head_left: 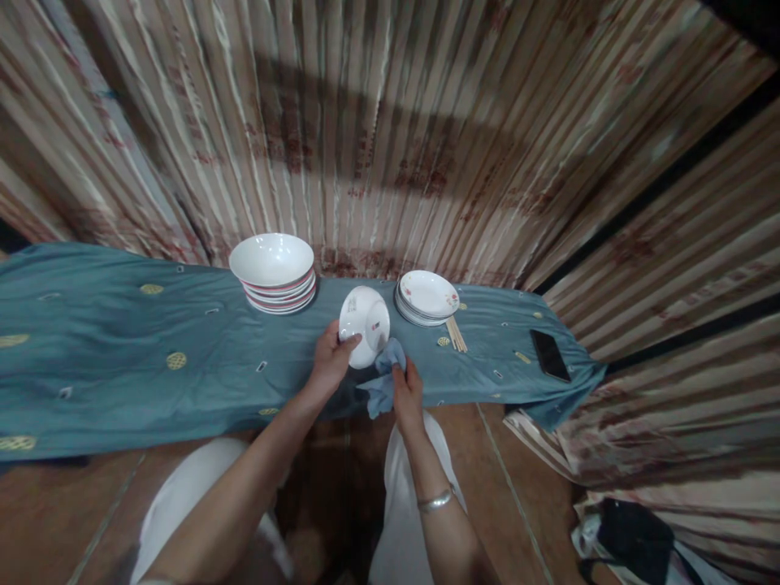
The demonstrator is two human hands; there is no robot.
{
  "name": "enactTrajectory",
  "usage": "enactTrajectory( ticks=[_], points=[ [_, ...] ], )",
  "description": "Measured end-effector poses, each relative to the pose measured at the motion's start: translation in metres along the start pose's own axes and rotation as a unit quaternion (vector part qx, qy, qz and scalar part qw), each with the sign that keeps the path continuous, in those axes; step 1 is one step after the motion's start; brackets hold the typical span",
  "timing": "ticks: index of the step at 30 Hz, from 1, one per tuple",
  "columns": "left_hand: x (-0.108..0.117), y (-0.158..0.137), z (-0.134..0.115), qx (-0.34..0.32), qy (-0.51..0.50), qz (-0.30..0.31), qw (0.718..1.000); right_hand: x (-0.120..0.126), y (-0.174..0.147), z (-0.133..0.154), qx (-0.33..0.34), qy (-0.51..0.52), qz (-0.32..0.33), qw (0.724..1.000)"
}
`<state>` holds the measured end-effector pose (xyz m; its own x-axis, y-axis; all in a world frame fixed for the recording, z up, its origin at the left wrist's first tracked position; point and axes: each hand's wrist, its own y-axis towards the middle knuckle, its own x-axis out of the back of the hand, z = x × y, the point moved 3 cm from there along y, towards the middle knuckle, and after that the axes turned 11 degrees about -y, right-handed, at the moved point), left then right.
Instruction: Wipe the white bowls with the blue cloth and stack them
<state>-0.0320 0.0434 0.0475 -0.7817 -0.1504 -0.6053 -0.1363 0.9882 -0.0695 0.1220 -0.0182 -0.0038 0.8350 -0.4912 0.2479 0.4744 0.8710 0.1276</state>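
A white bowl (361,313) is tilted above the near part of the table, its underside with small printed marks facing me. My left hand (334,357) grips it by the left rim, thumb across the outside. In my right hand (408,388) is a bunched light blue cloth (385,382), close to the bowl's lower right edge; whether cloth and bowl touch I cannot tell. Behind on the left stands a stack of white bowls (273,262) with red bands. To the right sits a stack of plates (429,294) with a floral pattern.
Several wooden chopsticks (457,335) lie beside the plates. A black phone (549,355) rests near the right end of the table, which has a teal patterned cloth (213,374). A pleated curtain (366,130) hangs behind. Dark and pale items (639,540) lie on the floor at right.
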Motion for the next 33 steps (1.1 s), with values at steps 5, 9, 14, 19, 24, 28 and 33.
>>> enactTrajectory(
  ticks=[5, 9, 14, 19, 24, 28, 33],
  points=[
    [-0.012, -0.013, -0.007, 0.01, 0.073, 0.034, 0.997, 0.001, 0.005, 0.003, -0.039, 0.058, 0.009, 0.998],
    [-0.017, -0.023, -0.002, -0.007, 0.15, 0.097, 0.984, 0.008, 0.008, 0.005, -0.071, 0.114, -0.006, 0.991],
    [-0.011, -0.03, 0.017, -0.042, 0.227, 0.232, 0.945, 0.013, 0.015, 0.005, -0.084, 0.178, 0.017, 0.98],
    [-0.002, -0.033, 0.031, -0.088, 0.362, 0.312, 0.874, 0.015, 0.016, -0.005, -0.095, 0.157, -0.001, 0.983],
    [0.007, -0.032, 0.042, -0.154, 0.423, 0.375, 0.811, 0.03, 0.02, -0.027, -0.113, 0.073, -0.058, 0.989],
    [0.02, -0.026, 0.05, -0.224, 0.488, 0.383, 0.752, 0.043, 0.032, -0.039, -0.145, 0.115, -0.089, 0.979],
    [0.038, -0.016, 0.056, -0.283, 0.567, 0.366, 0.682, 0.041, 0.043, -0.045, -0.142, 0.183, -0.007, 0.973]
  ],
)
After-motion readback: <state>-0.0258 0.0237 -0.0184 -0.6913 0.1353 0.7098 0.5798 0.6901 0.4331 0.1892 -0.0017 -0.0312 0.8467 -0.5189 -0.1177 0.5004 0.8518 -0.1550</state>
